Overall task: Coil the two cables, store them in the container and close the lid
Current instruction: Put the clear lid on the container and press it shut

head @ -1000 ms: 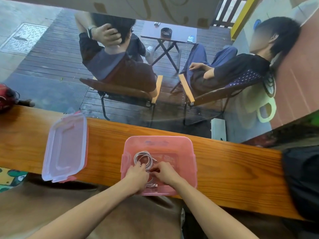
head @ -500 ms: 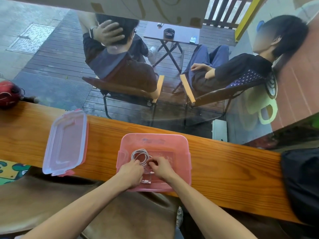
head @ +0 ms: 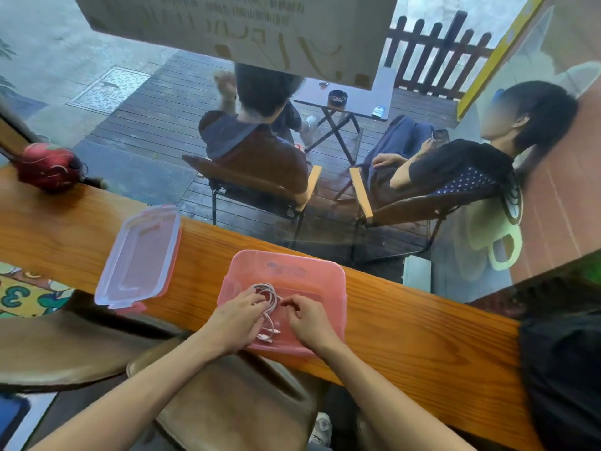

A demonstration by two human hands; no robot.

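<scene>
Fingers (head: 257,299) on coiled white cables (head: 268,296) — pink translucent container (head: 325,275)

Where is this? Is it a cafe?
Probably a cafe window seat: a long wooden counter faces glass, and outside, people sit on chairs by a small folding table on decking.

Open top on the pink container (head: 328,271), so room to reach in from above. Inside, both hands fill the near half: left hand (head: 235,319) and right hand (head: 310,320), with the white cables (head: 268,296) between them. Far half of the box bare. Bare wooden counter (head: 406,330) to the right, wide and free. Lid (head: 140,255) lying flat to the left, apart from the box, with a strip of bare wood between. Glass window close behind, blocking any reach past the counter.
</scene>
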